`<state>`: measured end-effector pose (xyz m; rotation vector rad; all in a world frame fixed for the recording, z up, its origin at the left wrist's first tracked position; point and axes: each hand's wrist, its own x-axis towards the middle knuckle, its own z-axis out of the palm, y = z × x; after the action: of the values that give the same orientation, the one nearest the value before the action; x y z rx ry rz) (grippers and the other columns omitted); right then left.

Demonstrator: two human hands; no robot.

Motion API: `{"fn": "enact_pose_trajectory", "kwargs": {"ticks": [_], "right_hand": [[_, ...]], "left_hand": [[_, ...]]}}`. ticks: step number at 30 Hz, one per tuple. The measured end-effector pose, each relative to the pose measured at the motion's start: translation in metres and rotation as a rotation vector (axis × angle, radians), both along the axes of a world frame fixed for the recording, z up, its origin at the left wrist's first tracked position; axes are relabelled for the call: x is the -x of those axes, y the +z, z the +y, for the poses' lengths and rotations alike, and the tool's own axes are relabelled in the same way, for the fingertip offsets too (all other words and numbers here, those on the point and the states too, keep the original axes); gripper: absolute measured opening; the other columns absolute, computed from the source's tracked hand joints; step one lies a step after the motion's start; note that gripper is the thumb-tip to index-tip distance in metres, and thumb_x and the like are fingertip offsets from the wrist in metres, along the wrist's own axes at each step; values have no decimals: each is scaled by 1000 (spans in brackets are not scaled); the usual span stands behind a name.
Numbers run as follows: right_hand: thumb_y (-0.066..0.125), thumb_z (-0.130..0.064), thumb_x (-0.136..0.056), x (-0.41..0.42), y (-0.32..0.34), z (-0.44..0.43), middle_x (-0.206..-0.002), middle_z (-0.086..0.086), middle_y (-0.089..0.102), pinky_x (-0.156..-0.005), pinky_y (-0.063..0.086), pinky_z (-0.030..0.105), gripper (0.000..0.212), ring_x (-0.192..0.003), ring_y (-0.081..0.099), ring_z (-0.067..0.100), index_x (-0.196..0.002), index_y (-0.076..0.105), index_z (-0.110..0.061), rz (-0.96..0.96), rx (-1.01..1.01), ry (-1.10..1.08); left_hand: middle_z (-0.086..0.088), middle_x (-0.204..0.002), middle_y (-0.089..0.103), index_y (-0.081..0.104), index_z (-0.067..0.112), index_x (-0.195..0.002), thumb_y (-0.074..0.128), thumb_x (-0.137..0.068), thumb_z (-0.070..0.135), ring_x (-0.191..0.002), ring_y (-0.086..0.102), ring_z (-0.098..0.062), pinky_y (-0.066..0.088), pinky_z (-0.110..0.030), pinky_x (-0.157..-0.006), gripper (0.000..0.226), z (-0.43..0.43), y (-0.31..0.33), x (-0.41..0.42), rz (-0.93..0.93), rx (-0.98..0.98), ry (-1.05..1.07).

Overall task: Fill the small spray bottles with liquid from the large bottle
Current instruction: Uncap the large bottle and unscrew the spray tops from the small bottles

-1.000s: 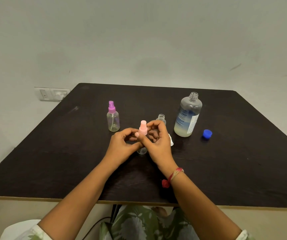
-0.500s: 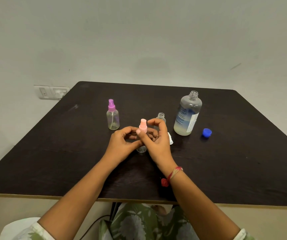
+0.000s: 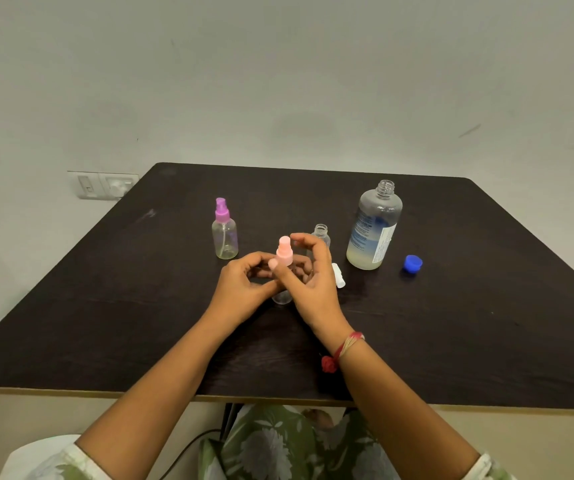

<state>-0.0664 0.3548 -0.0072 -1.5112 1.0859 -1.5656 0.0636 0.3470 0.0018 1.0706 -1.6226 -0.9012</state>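
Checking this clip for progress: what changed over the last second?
Little. The right hand has opened its fingers off the pink-capped bottle's cap; the left hand still grips the body. Purple-capped bottle, large bottle and blue cap stayed put.

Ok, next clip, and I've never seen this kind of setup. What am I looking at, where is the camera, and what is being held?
There is no machine here: a person works with bare hands, filmed by a wide-angle camera worn on the head, looking forward and down. The left hand and right hand meet around a small clear bottle with a pink spray top; the left steadies it, and the right hand's fingers curl by the top. On the dark table stand a purple-topped spray bottle, an uncapped small bottle behind the hands, and the large open bottle with a little liquid at the bottom. Its blue cap and a white spray top lie loose.
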Motion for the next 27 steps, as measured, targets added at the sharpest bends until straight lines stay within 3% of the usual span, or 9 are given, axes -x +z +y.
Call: {"fn": "enact_pose_trajectory", "kwargs": {"ticks": [3,7,9,12,16,20,22,24,27], "right_hand": [[74,-36,-76,1,0,-2,-110,24,57,-81,57,47,27,-91,69,27,-95,55,-36,-52,-6,-2],[67,-12,-85,3,4,-1,-112,15,50,-75,50,13,9,-88,63,-5,-93,64,-15,-13,-4,-1],[62,-19,-81,3,5,-1,-115,13,47,-78,46,8,23,-93,55,-13,-98,67,-5,20,-18,2],[65,-39,-74,0,3,1,-124,8,47,-86,48,16,45,-104,55,-6,-114,61,-21,18,-13,32],[74,-37,-74,1,-2,-2,-115,22,58,-80,57,40,42,-91,69,25,-109,52,-29,-98,-26,54],[68,-29,-80,0,0,-2,-108,16,60,-80,57,36,23,-91,69,16,-100,58,-24,-73,-13,27],[63,-24,-82,1,4,0,-110,9,53,-79,53,18,15,-92,62,-3,-97,63,-19,-18,5,21],[59,-21,-81,1,7,1,-112,6,48,-79,45,8,22,-94,54,-12,-101,65,-13,27,23,16],[65,-29,-79,0,4,1,-117,4,51,-85,50,20,33,-101,58,-1,-112,59,-30,29,45,24]], "left_hand": [[2,-95,73,70,13,-101,77,-74,3,-89,70,-9,56,-24,-81,30,-1,-2,-1,-8,5,5],[7,-93,72,68,23,-98,79,-71,4,-87,70,-5,55,-20,-79,34,1,0,0,-1,-1,-2],[8,-92,72,67,24,-98,80,-71,5,-87,69,-4,55,-18,-78,35,1,1,1,-2,-6,-1],[8,-91,71,68,20,-99,77,-74,3,-85,69,-3,53,-16,-76,31,2,1,1,3,-7,5],[6,-93,72,69,19,-99,77,-75,4,-87,70,-6,55,-19,-78,30,2,1,0,0,3,4],[6,-94,73,68,21,-99,78,-73,4,-88,70,-8,56,-22,-80,33,1,0,0,-2,-4,6],[6,-94,72,67,24,-98,79,-72,4,-88,70,-6,56,-22,-80,35,1,0,0,-5,-10,4],[7,-93,72,66,27,-96,78,-72,4,-88,69,-6,55,-21,-80,36,1,1,0,-4,-11,5],[7,-93,72,66,27,-96,76,-74,4,-88,69,-6,55,-20,-79,33,1,2,0,3,-6,-3]]}}
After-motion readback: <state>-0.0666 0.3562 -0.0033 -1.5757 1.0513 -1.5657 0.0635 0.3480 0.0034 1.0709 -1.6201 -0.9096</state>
